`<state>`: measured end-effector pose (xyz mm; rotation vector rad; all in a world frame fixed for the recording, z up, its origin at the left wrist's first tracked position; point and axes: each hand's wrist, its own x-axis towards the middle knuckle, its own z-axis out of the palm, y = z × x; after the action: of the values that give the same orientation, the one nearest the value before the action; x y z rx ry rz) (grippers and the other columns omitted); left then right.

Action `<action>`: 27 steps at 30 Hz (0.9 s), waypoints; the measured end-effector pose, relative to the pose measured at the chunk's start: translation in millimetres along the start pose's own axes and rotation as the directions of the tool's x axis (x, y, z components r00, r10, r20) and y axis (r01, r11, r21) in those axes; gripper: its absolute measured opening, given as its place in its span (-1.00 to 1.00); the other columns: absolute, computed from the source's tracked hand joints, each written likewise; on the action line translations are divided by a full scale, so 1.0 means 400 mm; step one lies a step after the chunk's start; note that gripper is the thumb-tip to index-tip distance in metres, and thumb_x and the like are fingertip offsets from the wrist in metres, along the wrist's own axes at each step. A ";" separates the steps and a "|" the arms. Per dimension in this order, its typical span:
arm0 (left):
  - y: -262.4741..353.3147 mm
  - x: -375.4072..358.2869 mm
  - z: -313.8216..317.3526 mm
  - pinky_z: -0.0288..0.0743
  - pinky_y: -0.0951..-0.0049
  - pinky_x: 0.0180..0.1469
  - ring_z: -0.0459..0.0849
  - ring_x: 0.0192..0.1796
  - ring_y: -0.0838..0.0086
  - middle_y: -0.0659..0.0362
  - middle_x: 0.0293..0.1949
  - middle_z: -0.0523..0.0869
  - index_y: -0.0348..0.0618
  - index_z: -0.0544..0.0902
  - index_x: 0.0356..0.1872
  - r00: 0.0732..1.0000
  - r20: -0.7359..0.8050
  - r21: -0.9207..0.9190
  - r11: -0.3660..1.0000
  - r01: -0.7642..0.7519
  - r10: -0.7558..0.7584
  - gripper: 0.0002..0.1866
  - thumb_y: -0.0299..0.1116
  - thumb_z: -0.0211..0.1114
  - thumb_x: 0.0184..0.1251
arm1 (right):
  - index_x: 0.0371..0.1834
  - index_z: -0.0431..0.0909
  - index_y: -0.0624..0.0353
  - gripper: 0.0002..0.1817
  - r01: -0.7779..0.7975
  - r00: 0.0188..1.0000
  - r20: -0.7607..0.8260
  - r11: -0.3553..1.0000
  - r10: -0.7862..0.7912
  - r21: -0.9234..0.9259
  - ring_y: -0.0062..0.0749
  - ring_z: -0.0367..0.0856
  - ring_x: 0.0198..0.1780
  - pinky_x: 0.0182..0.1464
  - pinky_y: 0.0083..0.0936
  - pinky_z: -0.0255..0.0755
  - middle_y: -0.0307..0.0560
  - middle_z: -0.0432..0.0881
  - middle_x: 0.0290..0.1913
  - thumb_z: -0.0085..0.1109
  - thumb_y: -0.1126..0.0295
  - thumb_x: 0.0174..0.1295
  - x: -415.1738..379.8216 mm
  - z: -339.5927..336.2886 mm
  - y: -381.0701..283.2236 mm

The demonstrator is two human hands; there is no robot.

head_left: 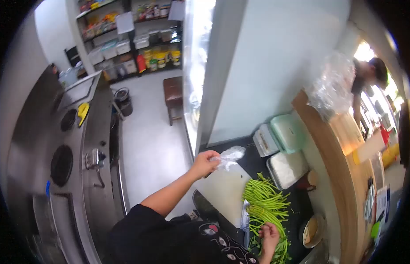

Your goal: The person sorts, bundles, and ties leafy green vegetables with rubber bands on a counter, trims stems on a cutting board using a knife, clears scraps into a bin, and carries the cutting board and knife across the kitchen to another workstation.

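Observation:
Above the far end of a white cutting board (222,193), my left hand (206,164) is closed on a clear crumpled plastic bag (232,156). Long green vegetable stems (265,200) lie in a pile across the board's right edge and the dark counter. My right hand (269,236) rests at the near, leafy part of the pile with its fingers curled; whether it grips any stems is hard to make out. A knife (245,220) lies between the board and the stems.
A scale (265,141), a green container (288,133) and a metal tray (287,169) stand beyond the stems. A bowl (312,231) is at the right. Another person (370,75) stands past the wooden ledge (341,176). Stoves (62,165) line the left.

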<state>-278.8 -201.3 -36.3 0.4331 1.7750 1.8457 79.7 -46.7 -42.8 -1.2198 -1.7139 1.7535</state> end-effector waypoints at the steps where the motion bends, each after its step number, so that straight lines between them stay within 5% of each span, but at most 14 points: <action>1: -0.016 -0.029 -0.033 0.42 0.65 -0.54 0.52 -0.55 0.66 0.27 -0.49 0.58 -0.20 0.57 -0.27 0.998 -0.065 -0.022 1.000 0.020 -0.021 -0.85 -0.45 0.25 0.11 | -0.08 0.46 0.27 -0.76 -0.006 0.997 0.078 0.999 0.010 -0.052 -0.54 0.55 -0.49 -0.43 -0.64 0.45 -0.12 0.61 -0.36 0.08 0.43 0.23 0.019 0.026 -0.011; 4: -0.051 -0.128 -0.143 0.47 0.61 -0.49 0.56 -0.50 0.61 0.22 -0.44 0.61 -0.22 0.57 -0.25 0.963 -0.261 -0.043 0.998 0.056 -0.065 -0.83 -0.44 0.24 0.14 | -0.09 0.47 0.28 -0.78 -0.059 0.926 0.368 0.994 0.091 -0.096 -0.55 0.54 -0.45 -0.37 -0.62 0.44 -0.13 0.61 -0.37 0.07 0.47 0.22 0.078 0.112 -0.011; 7: -0.099 -0.245 -0.277 0.52 0.55 -0.42 0.59 -0.45 0.57 0.21 -0.43 0.62 -0.24 0.55 -0.21 0.909 -0.402 0.018 0.991 0.130 -0.112 -0.82 -0.41 0.22 0.19 | -0.07 0.47 0.26 -0.77 0.068 0.798 0.600 0.982 0.053 -0.177 -0.56 0.54 -0.41 -0.34 -0.63 0.43 -0.15 0.60 -0.36 0.05 0.48 0.22 0.155 0.202 0.021; 9: -0.111 -0.307 -0.389 0.53 0.55 -0.38 0.58 -0.44 0.57 0.21 -0.43 0.61 -0.21 0.53 -0.19 0.840 -0.539 -0.067 0.997 0.026 -0.059 -0.84 -0.43 0.19 0.23 | -0.05 0.47 0.25 -0.76 0.171 0.729 0.681 0.945 0.069 -0.279 -0.56 0.53 -0.37 -0.31 -0.65 0.42 -0.17 0.60 -0.33 0.05 0.48 0.22 0.176 0.299 -0.022; 12: -0.030 -0.386 -0.538 0.52 0.56 -0.36 0.60 -0.41 0.56 0.20 -0.38 0.62 -0.25 0.52 -0.15 0.701 -0.713 -0.102 0.992 -0.070 -0.024 -0.81 -0.50 0.17 0.21 | -0.05 0.48 0.25 -0.76 0.090 0.638 0.769 0.986 0.050 -0.138 -0.61 0.51 -0.35 -0.27 -0.67 0.41 -0.21 0.59 -0.31 0.06 0.48 0.21 0.151 0.480 -0.121; 16: -0.002 -0.436 -0.730 0.52 0.58 -0.34 0.60 -0.39 0.57 0.20 -0.34 0.63 -0.24 0.54 -0.17 0.577 -0.816 -0.112 0.980 -0.165 0.004 -0.84 -0.48 0.15 0.23 | -0.06 0.49 0.24 -0.76 0.184 0.470 0.882 0.974 0.031 -0.133 -0.62 0.52 -0.33 -0.26 -0.68 0.41 -0.21 0.60 -0.30 0.06 0.49 0.21 0.159 0.705 -0.168; 22: -0.019 -0.396 -0.990 0.52 0.57 -0.33 0.59 -0.39 0.58 0.21 -0.35 0.63 -0.23 0.55 -0.20 0.579 -0.813 -0.164 0.977 -0.139 -0.054 -0.86 -0.47 0.13 0.26 | -0.08 0.51 0.21 -0.79 0.219 0.492 0.863 0.944 0.113 -0.248 -0.64 0.52 -0.32 -0.25 -0.68 0.42 -0.23 0.60 -0.33 0.05 0.48 0.22 0.203 1.078 -0.197; 25: 0.030 -0.329 -1.093 0.52 0.56 -0.32 0.59 -0.39 0.58 0.23 -0.37 0.63 -0.24 0.55 -0.19 0.635 -0.770 -0.130 0.990 -0.062 -0.061 -0.86 -0.47 0.13 0.26 | -0.09 0.51 0.23 -0.77 0.213 0.433 0.900 0.964 0.051 -0.157 -0.62 0.50 -0.38 -0.30 -0.66 0.39 -0.26 0.57 -0.40 0.07 0.48 0.18 0.178 1.281 -0.256; 27: 0.041 -0.277 -1.149 0.53 0.56 -0.31 0.59 -0.39 0.58 0.23 -0.37 0.62 -0.25 0.54 -0.19 0.683 -0.727 -0.124 0.992 -0.034 -0.067 -0.86 -0.47 0.13 0.27 | -0.10 0.52 0.21 -0.78 0.367 0.359 0.933 0.917 0.017 -0.158 -0.62 0.49 -0.39 -0.32 -0.65 0.39 -0.22 0.58 -0.41 0.08 0.48 0.18 0.179 1.393 -0.293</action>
<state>-455.9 -639.7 -42.8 -0.4662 2.0949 2.2925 -434.2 -302.1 -27.7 0.1029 -2.7253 2.2212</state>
